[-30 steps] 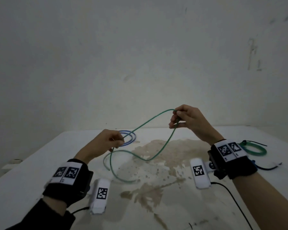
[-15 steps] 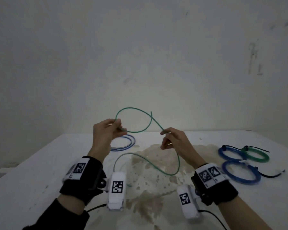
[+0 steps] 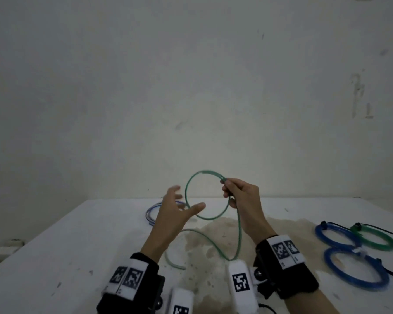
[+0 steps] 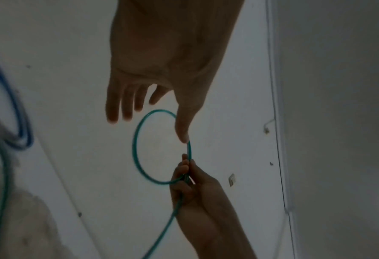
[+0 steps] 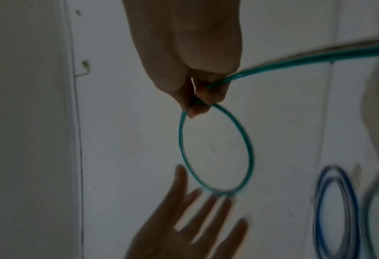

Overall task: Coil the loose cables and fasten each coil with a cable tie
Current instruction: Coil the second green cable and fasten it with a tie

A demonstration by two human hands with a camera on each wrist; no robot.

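A thin green cable (image 3: 187,186) forms one raised round loop above the table (image 3: 55,252), its tail trailing down over the stained middle. A loose blue cable (image 3: 150,210) lies near the far edge. Three tied coils, two blue (image 3: 329,264) and one green (image 3: 388,240), sit toward the right edge.

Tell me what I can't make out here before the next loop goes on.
- Green cable: its far end is blurred where it lies on the table in the head view.
- Right hand: how many strands its grip holds; curled fingers cover the crossing in all views.
- Left hand: fingers motion-blurred in the right wrist view.
- Blue cable: partly behind the left hand; whether it is tied is hidden.
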